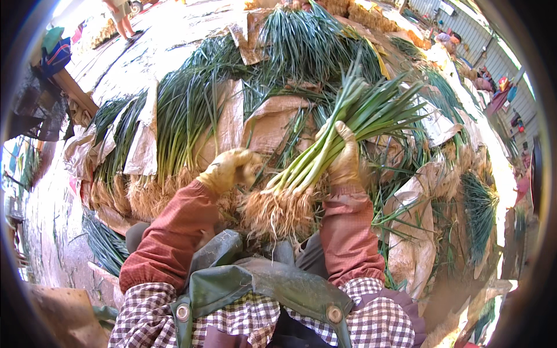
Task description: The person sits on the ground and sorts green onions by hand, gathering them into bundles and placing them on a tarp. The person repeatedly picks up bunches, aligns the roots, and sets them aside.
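Note:
My right hand (pixel 344 155), in a yellowish work glove, grips a bunch of green onions (pixel 316 152). The bunch tilts, its green tops (pixel 377 110) fanning up to the right and its tangled pale roots (pixel 281 210) hanging over my lap. To the left of that bunch is my left hand (pixel 229 169), also gloved. Its fingers are curled in, and the fingertips are a little blurred, so anything between them cannot be made out. Beyond the left hand lies a long row of green onions (pixel 185 119), root ends toward me.
A large heap of green onions (pixel 304 40) lies farther off. Tan sacking (pixel 272 119) sits between the piles, with more sacking (pixel 409 238) at my right. Other bunches lie at the left (pixel 105 240) and right (pixel 480 214). A person's legs (pixel 123 23) show at the far left.

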The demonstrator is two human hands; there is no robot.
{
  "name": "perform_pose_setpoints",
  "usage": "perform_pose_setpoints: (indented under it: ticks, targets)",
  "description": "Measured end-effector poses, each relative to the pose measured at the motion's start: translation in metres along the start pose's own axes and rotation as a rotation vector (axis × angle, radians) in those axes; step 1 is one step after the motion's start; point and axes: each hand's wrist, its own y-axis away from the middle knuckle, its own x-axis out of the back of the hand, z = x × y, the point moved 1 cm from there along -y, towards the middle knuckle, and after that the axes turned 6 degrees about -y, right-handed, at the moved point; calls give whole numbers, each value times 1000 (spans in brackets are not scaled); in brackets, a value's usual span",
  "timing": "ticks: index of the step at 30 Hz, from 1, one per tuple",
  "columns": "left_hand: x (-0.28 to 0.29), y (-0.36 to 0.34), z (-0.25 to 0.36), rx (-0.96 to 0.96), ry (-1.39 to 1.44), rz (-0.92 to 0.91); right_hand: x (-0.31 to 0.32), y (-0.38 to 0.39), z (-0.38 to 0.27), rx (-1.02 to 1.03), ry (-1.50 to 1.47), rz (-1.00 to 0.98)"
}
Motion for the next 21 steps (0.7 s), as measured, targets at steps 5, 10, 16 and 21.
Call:
perform_pose_setpoints:
  ticks: [5,10,16,21]
  targets:
    - [5,46,-68,259,-26,497,7,-5,-9,61,-52,155]
    - [-48,50,13,-63,36,550,20,-10,4,142,91,303]
    - [-109,33,-19,-230,503,360,4,-21,67,68,77,423]
    - [-94,57,-39,158,839,322,12,-11,105,-78,400,272]
